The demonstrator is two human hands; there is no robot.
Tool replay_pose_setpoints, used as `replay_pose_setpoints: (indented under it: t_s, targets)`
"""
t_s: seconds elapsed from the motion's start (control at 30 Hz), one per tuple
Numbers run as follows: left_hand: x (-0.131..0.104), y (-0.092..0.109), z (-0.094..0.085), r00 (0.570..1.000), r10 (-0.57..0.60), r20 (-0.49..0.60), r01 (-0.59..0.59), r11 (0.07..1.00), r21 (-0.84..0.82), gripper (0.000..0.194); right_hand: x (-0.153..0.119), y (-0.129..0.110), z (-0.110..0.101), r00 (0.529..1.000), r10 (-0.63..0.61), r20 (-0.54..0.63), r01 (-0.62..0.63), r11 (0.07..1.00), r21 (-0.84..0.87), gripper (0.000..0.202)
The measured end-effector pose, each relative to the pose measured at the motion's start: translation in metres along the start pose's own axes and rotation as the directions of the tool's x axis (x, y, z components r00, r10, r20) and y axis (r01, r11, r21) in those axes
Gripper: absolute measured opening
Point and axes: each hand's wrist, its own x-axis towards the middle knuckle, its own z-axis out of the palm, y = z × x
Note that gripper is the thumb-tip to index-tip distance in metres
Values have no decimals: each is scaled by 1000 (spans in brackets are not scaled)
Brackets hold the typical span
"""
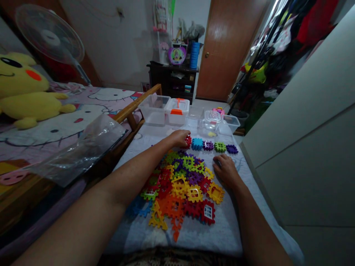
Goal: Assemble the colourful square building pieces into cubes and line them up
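A heap of colourful interlocking plastic pieces (180, 184) lies on the light cloth. Behind it runs a row of small stacks: a red one (188, 142), a blue one (197, 144), a purple one (208, 145), a green one (220, 147) and a dark purple one (232, 149). My left hand (179, 138) is closed around the red pieces at the row's left end. To the right of the heap, my right hand (225, 168) rests on the cloth with its fingers somewhat curled but apart, holding nothing visible.
Clear plastic boxes (155, 112) and a lidded box with orange latches (177, 117) stand at the far edge. At the left are a wooden rail (138, 104), a plastic bag (80, 151) and a yellow plush toy (27, 92). A white cabinet (310, 140) borders the right side.
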Motion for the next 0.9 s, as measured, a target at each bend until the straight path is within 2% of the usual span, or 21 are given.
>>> replay_pose_setpoints:
  t_s: [0.17, 0.43, 0.63, 0.7, 0.8, 0.9]
  targets:
    - [3, 0, 7, 999, 3, 42, -3, 1000, 11, 62, 0, -2, -2, 1000, 4, 7, -4, 1000, 2, 18]
    - [3, -3, 11, 999, 15, 49, -16, 1000, 15, 58, 0, -1, -1, 1000, 4, 8, -4, 1000, 2, 20]
    - [2, -5, 10, 998, 7, 65, -7, 1000, 5, 63, 0, 1, 0, 1000, -6, 7, 5, 1000, 12, 20]
    - [1, -5, 9, 998, 17, 63, -16, 1000, -15, 71, 0, 2, 0, 1000, -9, 12, 9, 1000, 11, 20]
    - [-7, -4, 4, 999, 42, 2, -41, 997, -64, 85, 0, 1, 0, 1000, -9, 13, 9, 1000, 10, 20]
    - [-24, -7, -6, 993, 69, -95, -79, 991, -104, 81, 0, 1, 0, 1000, -8, 11, 8, 1000, 11, 20]
